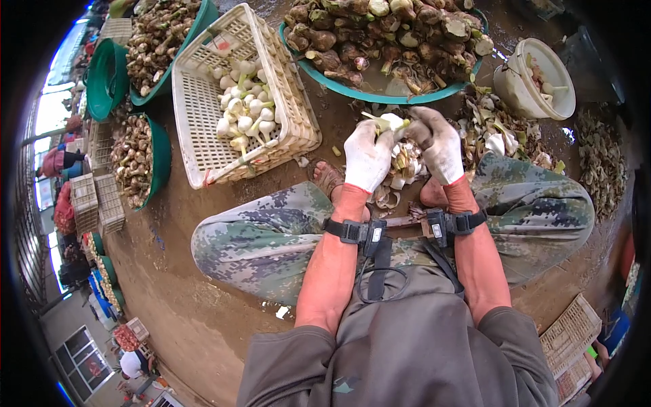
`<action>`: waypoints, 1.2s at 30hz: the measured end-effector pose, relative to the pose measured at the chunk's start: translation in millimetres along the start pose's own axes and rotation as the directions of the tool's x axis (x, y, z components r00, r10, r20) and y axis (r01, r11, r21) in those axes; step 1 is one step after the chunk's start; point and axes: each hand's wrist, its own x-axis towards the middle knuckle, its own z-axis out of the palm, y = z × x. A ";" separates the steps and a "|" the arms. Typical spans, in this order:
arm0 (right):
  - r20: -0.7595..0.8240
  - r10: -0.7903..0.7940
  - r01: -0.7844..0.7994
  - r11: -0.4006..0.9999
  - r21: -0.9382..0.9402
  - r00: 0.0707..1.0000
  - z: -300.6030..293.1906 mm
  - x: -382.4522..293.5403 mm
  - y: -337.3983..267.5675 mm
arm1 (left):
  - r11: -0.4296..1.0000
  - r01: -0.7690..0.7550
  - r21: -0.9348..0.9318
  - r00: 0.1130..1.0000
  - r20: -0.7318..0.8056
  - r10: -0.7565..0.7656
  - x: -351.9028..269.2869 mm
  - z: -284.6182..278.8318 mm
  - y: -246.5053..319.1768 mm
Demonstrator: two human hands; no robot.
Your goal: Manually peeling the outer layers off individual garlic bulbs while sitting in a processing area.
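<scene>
My left hand [368, 152], in a white knitted glove, holds a pale garlic bulb [390, 121] with a stub of stem pointing left. Close against the bulb's right side are the curled fingers of my right hand [440, 147], whose glove is soiled brown at the fingertips. Whether they grip its skin is not clear. Below both hands lies a heap of garlic peelings [407, 165] between my feet. To the left, a white plastic crate [203, 152] contains several cleaned garlic bulbs [246, 109] with short stems.
Beyond my hands stands a wide green basin [351, 91] heaped with brown, unpeeled garlic bulbs [386, 35]. A white bucket [513, 76] sits at the right, near more peelings [493, 127]. Green tubs of garlic [135, 163] and stacked crates [109, 196] line the left. A person [133, 364] is at lower left.
</scene>
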 end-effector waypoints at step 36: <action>0.349 0.588 -0.489 0.093 0.867 0.730 8.2 2.1 11.7 | 0.835 -0.182 0.519 0.936 -0.169 0.310 15.2 -7.9 -26.9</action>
